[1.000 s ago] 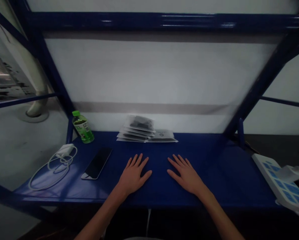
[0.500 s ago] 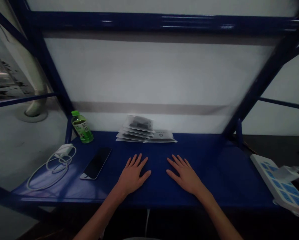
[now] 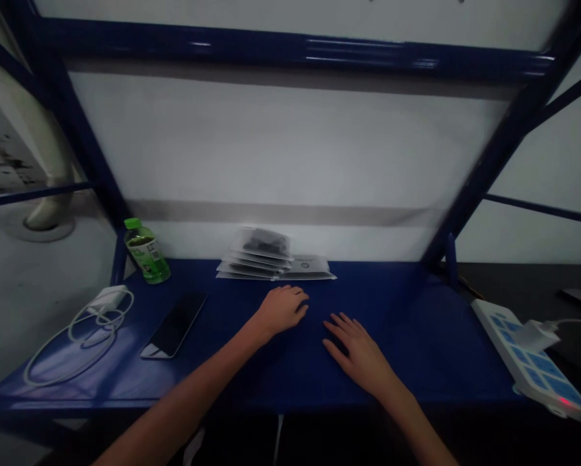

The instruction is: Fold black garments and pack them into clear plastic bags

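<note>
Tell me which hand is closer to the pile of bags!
Left. The left hand is just in front of the pile of bags; the right hand is farther off, to the right.

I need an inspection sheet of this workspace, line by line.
Surface: blue tabletop, dimly lit.
Job's things: stack of flat bags at the back; another flat bag at its right.
Clutter: green-capped bottle standing, phone lying flat, both on the left.
Grip: left hand before the bags, fingers loosely bent; right hand over the tabletop, fingers extended; nothing seen held.
Cables: looped white cable and white adapter at left; power strip at right, plug inserted.
Surroundings: blue frame, pale panel behind, pipe at far left.
</note>
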`<action>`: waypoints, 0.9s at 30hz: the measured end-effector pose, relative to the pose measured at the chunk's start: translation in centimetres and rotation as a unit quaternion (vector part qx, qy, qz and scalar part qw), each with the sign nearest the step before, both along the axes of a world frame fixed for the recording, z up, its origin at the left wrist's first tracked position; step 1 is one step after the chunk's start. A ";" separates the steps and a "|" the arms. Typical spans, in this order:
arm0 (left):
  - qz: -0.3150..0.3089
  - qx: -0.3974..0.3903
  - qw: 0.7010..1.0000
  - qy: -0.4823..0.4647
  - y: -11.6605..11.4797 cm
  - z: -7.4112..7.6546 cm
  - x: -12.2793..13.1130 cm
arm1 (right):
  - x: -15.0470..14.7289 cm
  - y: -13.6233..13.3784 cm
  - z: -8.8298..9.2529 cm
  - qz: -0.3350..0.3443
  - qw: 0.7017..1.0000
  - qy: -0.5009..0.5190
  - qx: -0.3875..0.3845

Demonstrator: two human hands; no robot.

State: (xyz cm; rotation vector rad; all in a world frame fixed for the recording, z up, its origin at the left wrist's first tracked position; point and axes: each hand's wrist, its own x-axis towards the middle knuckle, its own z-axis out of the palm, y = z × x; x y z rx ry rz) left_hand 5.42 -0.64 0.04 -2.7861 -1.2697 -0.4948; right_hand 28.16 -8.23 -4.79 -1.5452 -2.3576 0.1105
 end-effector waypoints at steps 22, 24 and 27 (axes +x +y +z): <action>-0.046 0.108 0.993 0.014 7.6 -2.7 8.4 | 2.9 -2.0 -0.3 -0.019 0.987 0.144 0.072; -0.065 0.114 0.991 0.015 5.7 -2.8 8.0 | 4.2 -1.7 -0.5 -0.056 0.979 0.166 0.102; -0.081 0.122 0.989 0.011 2.6 -2.9 7.1 | 5.7 -0.9 -0.8 -0.087 0.975 0.162 0.123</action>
